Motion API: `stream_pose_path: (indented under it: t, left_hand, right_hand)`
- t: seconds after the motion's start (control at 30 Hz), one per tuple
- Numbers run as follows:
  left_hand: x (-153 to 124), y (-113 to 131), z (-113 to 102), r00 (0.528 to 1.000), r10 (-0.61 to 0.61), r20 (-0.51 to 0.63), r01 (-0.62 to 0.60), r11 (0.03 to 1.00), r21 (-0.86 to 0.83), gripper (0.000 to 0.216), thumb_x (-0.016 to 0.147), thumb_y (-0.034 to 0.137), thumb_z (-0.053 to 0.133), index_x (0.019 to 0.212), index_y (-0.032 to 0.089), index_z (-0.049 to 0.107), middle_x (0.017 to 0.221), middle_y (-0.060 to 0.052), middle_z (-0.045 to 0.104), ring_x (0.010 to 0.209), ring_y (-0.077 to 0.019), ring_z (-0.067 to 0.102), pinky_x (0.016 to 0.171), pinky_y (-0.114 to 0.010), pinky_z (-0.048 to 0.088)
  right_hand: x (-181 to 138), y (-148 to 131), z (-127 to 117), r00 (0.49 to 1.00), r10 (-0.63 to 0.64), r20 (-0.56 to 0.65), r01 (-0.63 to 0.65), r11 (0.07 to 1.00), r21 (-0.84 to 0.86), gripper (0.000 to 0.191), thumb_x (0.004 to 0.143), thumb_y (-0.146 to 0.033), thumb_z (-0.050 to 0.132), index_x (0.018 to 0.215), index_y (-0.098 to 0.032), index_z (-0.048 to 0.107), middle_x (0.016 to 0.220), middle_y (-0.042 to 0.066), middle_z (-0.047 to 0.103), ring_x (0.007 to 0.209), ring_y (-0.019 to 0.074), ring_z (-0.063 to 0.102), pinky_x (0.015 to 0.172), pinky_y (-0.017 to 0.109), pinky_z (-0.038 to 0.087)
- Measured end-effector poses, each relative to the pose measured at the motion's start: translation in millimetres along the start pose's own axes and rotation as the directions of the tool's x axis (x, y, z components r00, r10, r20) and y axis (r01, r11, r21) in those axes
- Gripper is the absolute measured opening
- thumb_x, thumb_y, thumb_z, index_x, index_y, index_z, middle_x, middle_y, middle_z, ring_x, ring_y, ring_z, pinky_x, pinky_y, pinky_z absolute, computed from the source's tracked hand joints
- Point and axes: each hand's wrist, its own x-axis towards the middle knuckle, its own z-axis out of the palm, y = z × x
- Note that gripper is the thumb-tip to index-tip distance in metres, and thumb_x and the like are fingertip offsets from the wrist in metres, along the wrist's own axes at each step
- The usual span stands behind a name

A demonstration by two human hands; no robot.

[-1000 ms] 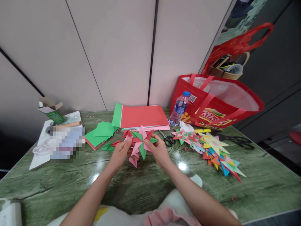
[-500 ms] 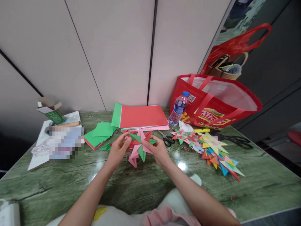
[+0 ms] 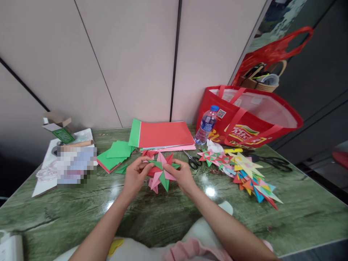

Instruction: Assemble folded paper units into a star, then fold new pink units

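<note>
An origami star [image 3: 164, 180] of pink, green and red folded paper is held up between my two hands. My left hand [image 3: 136, 173] pinches its green point on the left. From the right, my right hand [image 3: 181, 173] grips the star, its thumb lying near the centre. Behind and below the star, pink and red folded pieces [image 3: 154, 185] show in part on the table. Green paper squares [image 3: 118, 151] lie beyond my left hand, with a red sheet under them. Small black-handled scissors [image 3: 194, 162] are close to my right hand.
Red, green and pink paper sheets [image 3: 167, 135] lie at the back. A water bottle [image 3: 207, 125] stands before a red shopping bag [image 3: 244, 119]. Finished paper stars [image 3: 251, 174] and larger scissors [image 3: 274, 162] lie at right. A green box [image 3: 63, 135] and white tray [image 3: 45, 185] are at left.
The star has dropped slightly and tipped a little. My left hand has shifted its fingers on the left point, and my right thumb stays near the centre.
</note>
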Motion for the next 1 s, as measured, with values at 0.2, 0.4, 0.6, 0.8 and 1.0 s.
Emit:
stream_pose_path:
  t: [0.2, 0.4, 0.6, 0.8, 1.0]
  left_hand:
    - [0.0, -1.3, 0.5, 1.000, -0.010, 0.025, 0.010, 1.000, 0.002, 0.022, 0.065, 0.032, 0.067, 0.080, 0.019, 0.059, 0.062, 0.000, 0.067, 0.059, -0.0187, 0.064, 0.054, -0.027, 0.052]
    - [-1.1, -1.9, -0.9, 0.999, 0.029, 0.029, -0.031, 0.997, 0.076, 0.023, 0.067, 0.029, 0.065, 0.086, 0.018, 0.065, 0.059, -0.001, 0.066, 0.060, -0.0190, 0.064, 0.058, -0.027, 0.050]
    - [-0.1, 1.2, -0.7, 0.998, 0.035, 0.049, -0.039, 0.995, 0.091, 0.015, 0.067, 0.027, 0.064, 0.077, 0.017, 0.062, 0.059, 0.000, 0.064, 0.056, -0.0159, 0.061, 0.052, -0.023, 0.046]
    - [1.8, 5.5, 0.0, 0.997, -0.034, 0.071, 0.029, 0.997, 0.071, 0.025, 0.062, 0.032, 0.069, 0.075, 0.016, 0.056, 0.051, 0.004, 0.057, 0.046, -0.0105, 0.053, 0.045, -0.018, 0.039]
    - [3.1, -0.4, -0.6, 0.993, -0.059, 0.099, 0.047, 0.991, 0.123, 0.025, 0.058, 0.035, 0.071, 0.072, 0.015, 0.065, 0.060, 0.000, 0.063, 0.056, -0.0149, 0.056, 0.048, -0.021, 0.041]
  right_hand:
    - [-1.0, -1.2, 0.8, 0.999, -0.023, -0.022, 0.022, 0.999, -0.048, 0.025, 0.062, -0.039, 0.069, 0.068, -0.015, 0.064, 0.058, -0.001, 0.058, 0.048, 0.0107, 0.047, 0.048, 0.022, 0.038]
    - [-2.0, -3.2, 1.7, 0.999, -0.019, -0.027, 0.017, 0.997, -0.079, 0.028, 0.062, -0.041, 0.069, 0.072, -0.015, 0.065, 0.060, 0.000, 0.059, 0.050, 0.0116, 0.048, 0.048, 0.023, 0.040]
    - [0.1, 1.0, 0.1, 1.000, -0.013, 0.001, 0.013, 0.996, -0.093, 0.028, 0.064, -0.041, 0.067, 0.075, -0.016, 0.066, 0.059, -0.001, 0.058, 0.049, 0.0109, 0.047, 0.047, 0.022, 0.037]
    - [2.8, -5.0, -4.5, 0.994, -0.017, 0.104, 0.037, 0.981, -0.189, 0.029, 0.064, -0.043, 0.066, 0.076, -0.017, 0.066, 0.060, -0.002, 0.060, 0.047, 0.0101, 0.046, 0.045, 0.021, 0.034]
    - [1.6, -9.6, -3.6, 0.992, -0.056, 0.116, 0.090, 0.948, -0.306, 0.029, 0.060, -0.039, 0.070, 0.080, -0.019, 0.064, 0.073, -0.001, 0.064, 0.044, 0.0064, 0.037, 0.042, 0.020, 0.028]
